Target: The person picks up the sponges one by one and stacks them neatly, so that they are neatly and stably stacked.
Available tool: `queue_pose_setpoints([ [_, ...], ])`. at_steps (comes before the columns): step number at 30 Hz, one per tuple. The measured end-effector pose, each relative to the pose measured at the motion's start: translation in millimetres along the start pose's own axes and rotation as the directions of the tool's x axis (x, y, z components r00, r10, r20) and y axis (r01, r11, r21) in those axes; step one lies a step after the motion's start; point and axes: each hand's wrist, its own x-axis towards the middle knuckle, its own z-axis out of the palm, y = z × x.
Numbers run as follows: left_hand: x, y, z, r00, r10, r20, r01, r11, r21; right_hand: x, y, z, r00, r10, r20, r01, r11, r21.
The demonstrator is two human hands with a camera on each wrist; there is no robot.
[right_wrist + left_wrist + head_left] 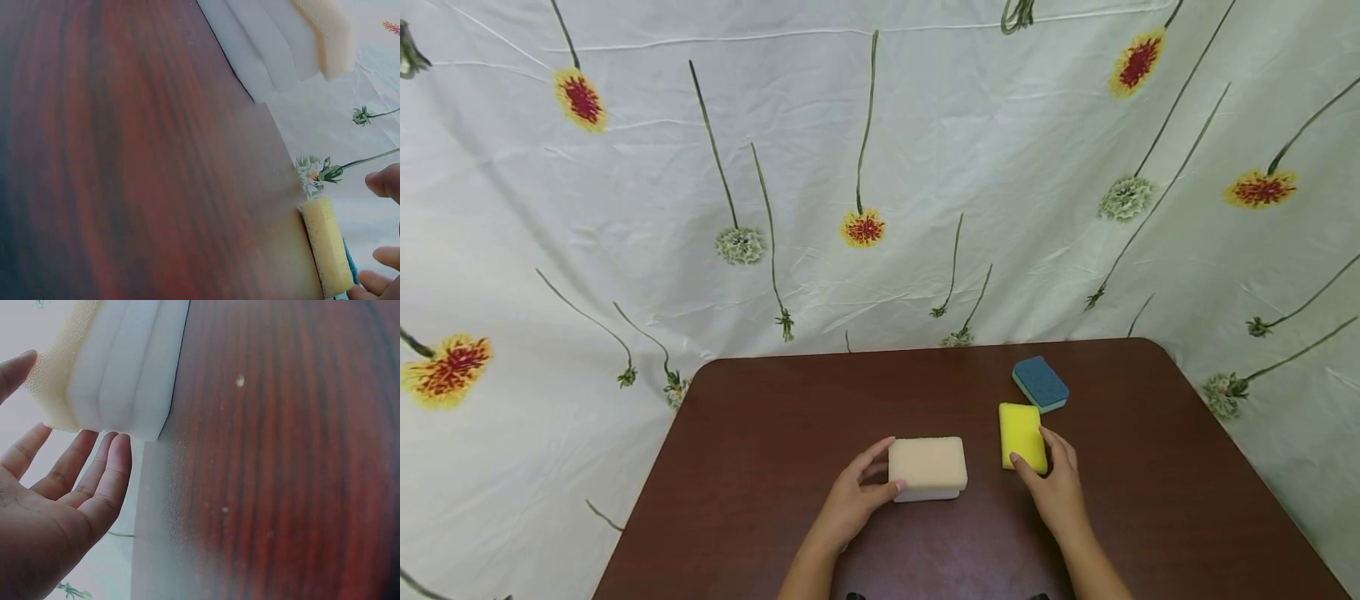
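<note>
A cream sponge lies on top of several white foam blocks, which show as a stack in both wrist views. My left hand is at the stack's left end. Its fingertips touch the side of the cream sponge and the blocks, while the thumb lies at the sponge's near left corner. To the right, a yellow sponge rests flat on the table. Over its near right part is my right hand, thumb and fingers spread apart, fingertips right at its right edge. The right wrist view shows the thumb apart from the yellow sponge.
Behind the yellow sponge lies a blue sponge with a lighter green underside, close to its far corner. The dark brown table has rounded far corners. A white cloth printed with flowers hangs behind and around it.
</note>
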Motion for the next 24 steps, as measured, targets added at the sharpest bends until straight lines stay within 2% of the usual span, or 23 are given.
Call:
queue_pose_setpoints([
  [5, -0.1, 0.6, 0.6, 1.0, 0.001, 0.0, -0.001, 1.0, 0.003, 2.0, 1.9, -0.1, 0.997, 0.066, 0.041, -0.065, 0.997, -0.033],
  [9, 0.4, 0.5, 1.2, 1.0, -0.002, -0.002, 0.002, 1.0, -0.002, 2.9, 2.2, -0.4, 0.994, 0.089, 0.071, -0.083, 0.994, -0.075],
  [24, 1.3, -0.6, 0.1, 1.0, -0.007, -0.005, 0.007, 1.0, 0.005, 6.3, 4.7, 2.5, 0.997, 0.044, 0.065, -0.033, 0.987, -0.16],
])
